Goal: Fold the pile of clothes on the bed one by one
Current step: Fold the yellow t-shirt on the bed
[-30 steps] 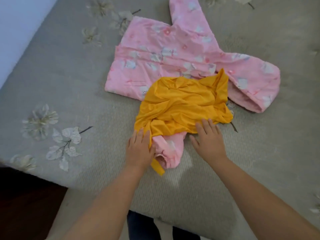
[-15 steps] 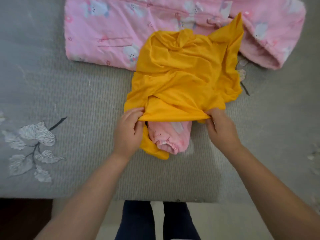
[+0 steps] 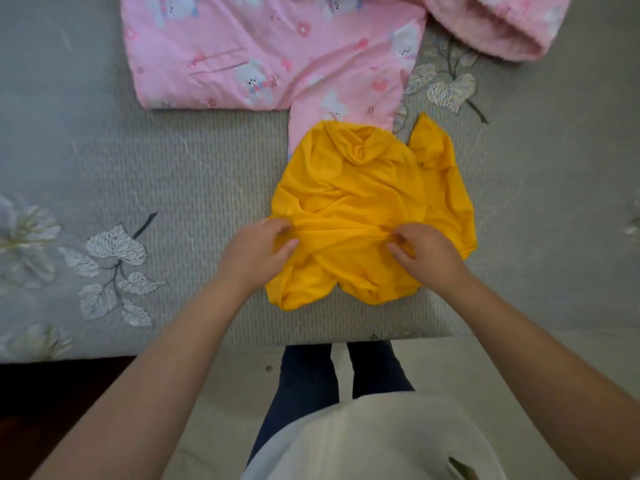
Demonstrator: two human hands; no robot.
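While both grip, left hand [image 3: 258, 252], right hand [image 3: 427, 252], crumpled yellow garment [image 3: 363, 199]

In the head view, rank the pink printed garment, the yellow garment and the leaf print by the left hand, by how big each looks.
1. Pink printed garment, largest, though cut off by the frame's top edge.
2. Yellow garment, bunched, gripped by the left hand and right hand.
3. Leaf print on the bedcover, smallest.
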